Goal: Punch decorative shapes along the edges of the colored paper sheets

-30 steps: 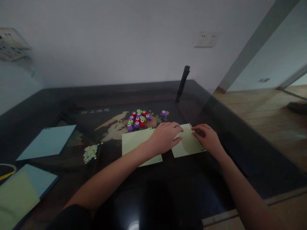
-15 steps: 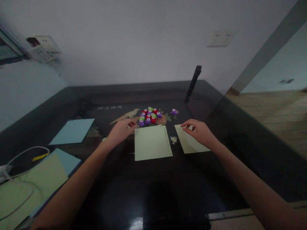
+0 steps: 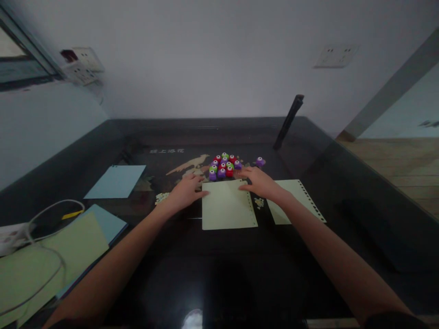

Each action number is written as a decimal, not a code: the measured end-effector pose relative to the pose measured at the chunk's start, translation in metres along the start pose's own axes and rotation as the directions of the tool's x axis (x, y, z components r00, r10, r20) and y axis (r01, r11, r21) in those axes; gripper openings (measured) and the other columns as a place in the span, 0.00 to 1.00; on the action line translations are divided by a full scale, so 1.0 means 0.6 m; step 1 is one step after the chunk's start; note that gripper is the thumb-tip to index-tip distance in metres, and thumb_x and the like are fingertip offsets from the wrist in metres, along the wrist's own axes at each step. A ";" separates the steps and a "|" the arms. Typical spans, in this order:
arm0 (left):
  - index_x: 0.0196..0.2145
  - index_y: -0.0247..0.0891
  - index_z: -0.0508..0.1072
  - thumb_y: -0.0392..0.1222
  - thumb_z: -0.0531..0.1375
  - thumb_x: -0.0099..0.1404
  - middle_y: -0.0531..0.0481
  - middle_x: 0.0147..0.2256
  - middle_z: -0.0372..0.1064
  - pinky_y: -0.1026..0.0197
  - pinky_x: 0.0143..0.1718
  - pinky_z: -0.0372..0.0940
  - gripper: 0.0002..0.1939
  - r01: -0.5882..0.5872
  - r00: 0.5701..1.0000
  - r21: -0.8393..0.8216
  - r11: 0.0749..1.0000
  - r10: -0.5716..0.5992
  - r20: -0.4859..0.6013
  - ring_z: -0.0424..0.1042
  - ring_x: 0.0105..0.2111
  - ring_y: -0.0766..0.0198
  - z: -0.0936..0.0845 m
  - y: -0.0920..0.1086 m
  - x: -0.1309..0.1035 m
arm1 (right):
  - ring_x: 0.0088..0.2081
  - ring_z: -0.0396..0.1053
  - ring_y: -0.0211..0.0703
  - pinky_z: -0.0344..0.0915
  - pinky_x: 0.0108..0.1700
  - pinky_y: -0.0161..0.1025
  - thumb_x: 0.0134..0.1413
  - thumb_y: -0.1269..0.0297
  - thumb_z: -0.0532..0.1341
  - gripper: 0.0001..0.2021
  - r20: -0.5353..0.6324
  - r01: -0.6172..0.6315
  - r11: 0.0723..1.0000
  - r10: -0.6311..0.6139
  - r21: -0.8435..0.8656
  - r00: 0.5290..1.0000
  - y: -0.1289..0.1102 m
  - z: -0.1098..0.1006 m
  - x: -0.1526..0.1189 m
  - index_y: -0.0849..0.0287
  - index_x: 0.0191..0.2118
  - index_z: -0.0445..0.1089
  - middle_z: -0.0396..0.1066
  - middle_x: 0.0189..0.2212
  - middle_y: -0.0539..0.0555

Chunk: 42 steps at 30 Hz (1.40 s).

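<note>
A light yellow-green loose-leaf sheet (image 3: 227, 208) lies on the dark glossy table, punched holes along its right side. My left hand (image 3: 187, 191) is at its upper left corner, fingers spread and the thumb tip at the edge. Across from it, my right hand (image 3: 259, 183) has its thumb over the sheet's top right corner. Its fingers reach towards the cluster of small one-eyed toys (image 3: 222, 166), purple, red and green, just behind the sheet. Whether the fingertips touch a toy I cannot tell. Neither hand holds anything.
A second pale sheet (image 3: 297, 196) lies under my right forearm. One purple toy (image 3: 260, 161) sits apart on the right. Blue sheets (image 3: 118, 182), a yellow-green sheet (image 3: 61, 249) and a white cable (image 3: 56, 251) are at left. A black upright object (image 3: 288, 121) stands towards the back right.
My right hand has moved left from the second sheet to the middle sheet's top right corner. Both hands have opened from curled fingers. The view has shifted slightly.
</note>
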<state>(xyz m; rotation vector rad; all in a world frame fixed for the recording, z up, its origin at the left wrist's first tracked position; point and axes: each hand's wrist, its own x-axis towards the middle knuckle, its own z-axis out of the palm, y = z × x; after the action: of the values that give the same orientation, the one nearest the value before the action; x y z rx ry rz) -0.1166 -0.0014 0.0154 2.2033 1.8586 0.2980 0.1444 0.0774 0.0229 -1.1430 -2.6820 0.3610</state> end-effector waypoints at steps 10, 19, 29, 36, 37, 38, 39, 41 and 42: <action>0.51 0.33 0.68 0.48 0.63 0.55 0.40 0.45 0.64 0.53 0.47 0.62 0.28 -0.012 1.000 -0.002 1.000 0.012 0.011 0.66 0.46 0.50 0.006 0.007 -0.002 | 0.50 0.62 0.57 0.60 0.51 0.49 0.41 0.55 0.69 0.28 0.016 0.052 0.998 -0.051 -0.040 0.999 0.003 0.027 0.004 0.63 0.49 0.69 0.66 0.48 0.63; 0.44 0.37 0.67 0.45 0.64 0.53 0.44 0.43 0.62 0.55 0.42 0.64 0.21 -0.036 0.998 -0.113 0.993 0.031 -0.047 0.68 0.38 0.57 0.011 0.004 -0.003 | 0.48 0.63 0.54 0.61 0.46 0.47 0.38 0.58 0.70 0.25 -0.011 0.016 1.000 -0.016 0.024 1.000 0.004 0.030 0.002 0.60 0.44 0.65 0.65 0.45 0.60; 0.37 0.40 0.65 0.43 0.62 0.54 0.50 0.33 0.68 0.59 0.31 0.59 0.13 -0.001 1.000 -0.062 0.998 0.000 -0.015 0.68 0.31 0.58 0.007 0.017 -0.002 | 0.48 0.61 0.55 0.59 0.48 0.46 0.40 0.58 0.69 0.22 -0.015 0.042 0.998 -0.043 -0.042 0.999 -0.005 0.027 0.002 0.61 0.41 0.66 0.65 0.44 0.61; 0.34 0.39 0.69 0.42 0.60 0.56 0.53 0.27 0.68 0.61 0.28 0.58 0.08 0.017 1.000 -0.126 0.992 -0.017 0.002 0.68 0.28 0.60 -0.001 0.019 -0.005 | 0.33 0.67 0.46 0.58 0.34 0.39 0.45 0.66 0.66 0.12 0.084 -0.048 0.997 0.043 0.061 0.996 -0.022 0.008 -0.004 0.61 0.38 0.67 0.71 0.33 0.55; 0.35 0.39 0.70 0.42 0.60 0.56 0.53 0.27 0.69 0.61 0.28 0.58 0.08 0.019 1.000 -0.148 0.989 -0.019 0.002 0.68 0.28 0.61 -0.002 0.018 -0.005 | 0.32 0.67 0.45 0.58 0.34 0.38 0.46 0.66 0.65 0.11 0.082 -0.054 0.996 0.048 0.076 0.995 -0.023 0.005 -0.004 0.60 0.37 0.68 0.71 0.32 0.55; 0.35 0.39 0.70 0.41 0.60 0.56 0.52 0.28 0.69 0.61 0.29 0.59 0.09 0.019 1.000 -0.175 0.984 -0.019 0.000 0.68 0.27 0.62 -0.003 0.018 -0.005 | 0.33 0.67 0.45 0.57 0.34 0.38 0.46 0.66 0.64 0.10 0.076 -0.058 0.994 0.051 0.095 0.996 -0.024 0.003 -0.005 0.61 0.36 0.68 0.71 0.33 0.55; 0.36 0.38 0.70 0.41 0.60 0.56 0.52 0.29 0.70 0.61 0.29 0.60 0.09 0.017 1.000 -0.206 0.978 -0.018 -0.002 0.68 0.27 0.62 -0.003 0.018 -0.005 | 0.33 0.67 0.45 0.57 0.34 0.38 0.47 0.66 0.64 0.08 0.068 -0.060 0.992 0.052 0.114 0.996 -0.024 0.000 -0.005 0.61 0.36 0.68 0.72 0.33 0.55; 0.37 0.38 0.71 0.41 0.61 0.56 0.51 0.31 0.71 0.61 0.30 0.62 0.10 0.026 1.000 -0.263 0.964 -0.028 -0.004 0.69 0.28 0.63 -0.005 0.018 -0.005 | 0.33 0.67 0.44 0.57 0.34 0.37 0.48 0.67 0.63 0.07 0.051 -0.062 0.987 0.055 0.149 0.997 -0.024 -0.004 -0.004 0.61 0.34 0.68 0.71 0.33 0.55; 0.37 0.37 0.71 0.41 0.61 0.55 0.51 0.32 0.71 0.60 0.31 0.62 0.11 0.034 0.999 -0.288 0.957 -0.037 -0.005 0.69 0.28 0.62 -0.005 0.018 -0.005 | 0.32 0.67 0.43 0.57 0.33 0.37 0.48 0.67 0.63 0.06 0.047 -0.065 0.984 0.058 0.165 0.997 -0.023 -0.006 -0.004 0.61 0.33 0.68 0.71 0.32 0.55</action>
<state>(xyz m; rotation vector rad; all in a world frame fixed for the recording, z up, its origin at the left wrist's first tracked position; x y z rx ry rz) -0.1081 -0.0056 0.0217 1.9738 1.7324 0.5374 0.1377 0.0666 0.0305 -1.1816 -2.5981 0.6143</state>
